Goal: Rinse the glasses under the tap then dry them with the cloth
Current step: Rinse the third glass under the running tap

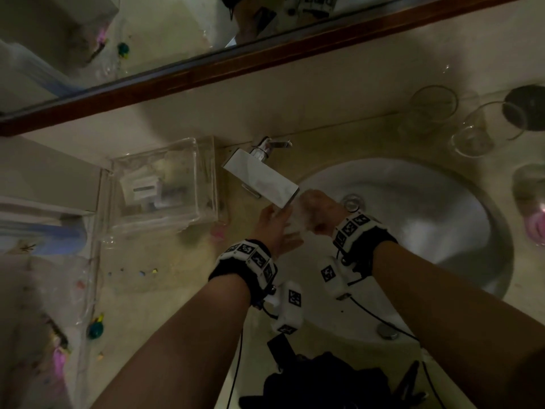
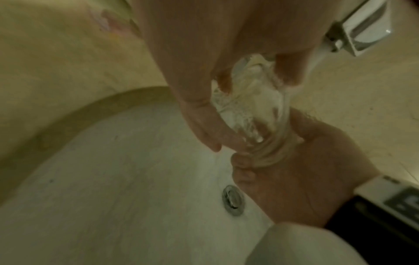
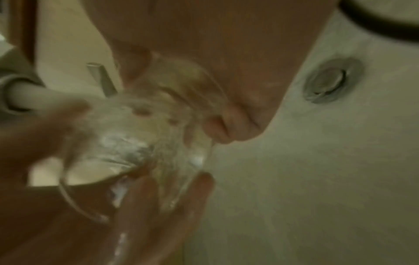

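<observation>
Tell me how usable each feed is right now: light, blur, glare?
Head view: dim, yellowish, edges bowed; glare on the tap spout. Left wrist view: soft, but the glass reads between left hand and right hand. Right wrist view: worst, glass and running water smeared by motion blur.

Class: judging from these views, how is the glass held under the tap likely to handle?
The glass is wet from the tap, so probably slippery. Both the left hand and right hand grip it. Thin clear walls suggest it is fragile.

Both forearms reach forward, left hand [image 1: 272,228] and right hand [image 1: 320,212] curled together.
</observation>
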Demonstrator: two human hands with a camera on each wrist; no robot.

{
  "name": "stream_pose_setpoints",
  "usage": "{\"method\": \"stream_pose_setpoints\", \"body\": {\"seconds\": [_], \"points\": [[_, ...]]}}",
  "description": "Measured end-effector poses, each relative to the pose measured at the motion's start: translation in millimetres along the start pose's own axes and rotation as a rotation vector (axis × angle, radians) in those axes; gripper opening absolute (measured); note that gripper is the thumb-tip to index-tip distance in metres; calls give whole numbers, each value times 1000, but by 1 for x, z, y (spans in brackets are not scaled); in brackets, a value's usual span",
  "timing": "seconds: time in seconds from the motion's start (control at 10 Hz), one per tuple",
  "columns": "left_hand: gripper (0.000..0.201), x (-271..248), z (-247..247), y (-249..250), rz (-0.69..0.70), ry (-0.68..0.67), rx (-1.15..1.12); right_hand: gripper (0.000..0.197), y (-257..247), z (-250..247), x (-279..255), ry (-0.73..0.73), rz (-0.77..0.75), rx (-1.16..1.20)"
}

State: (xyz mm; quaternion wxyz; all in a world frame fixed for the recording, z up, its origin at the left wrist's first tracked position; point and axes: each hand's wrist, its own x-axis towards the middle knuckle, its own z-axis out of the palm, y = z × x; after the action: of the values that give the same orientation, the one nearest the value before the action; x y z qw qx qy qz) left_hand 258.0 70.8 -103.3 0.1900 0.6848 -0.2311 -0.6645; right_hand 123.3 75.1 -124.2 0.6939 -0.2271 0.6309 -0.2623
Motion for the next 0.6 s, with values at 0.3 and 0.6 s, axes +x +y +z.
{"method": "stream_pose_setpoints", "body": {"seconds": [0.3,0.6], "points": [[55,3,-2,-2,145,-23,138,43,-2,1,0,-26,196,5],[50,7,8,0,50,-50,33,38,-3,-7,-2,3,136,80]]}}
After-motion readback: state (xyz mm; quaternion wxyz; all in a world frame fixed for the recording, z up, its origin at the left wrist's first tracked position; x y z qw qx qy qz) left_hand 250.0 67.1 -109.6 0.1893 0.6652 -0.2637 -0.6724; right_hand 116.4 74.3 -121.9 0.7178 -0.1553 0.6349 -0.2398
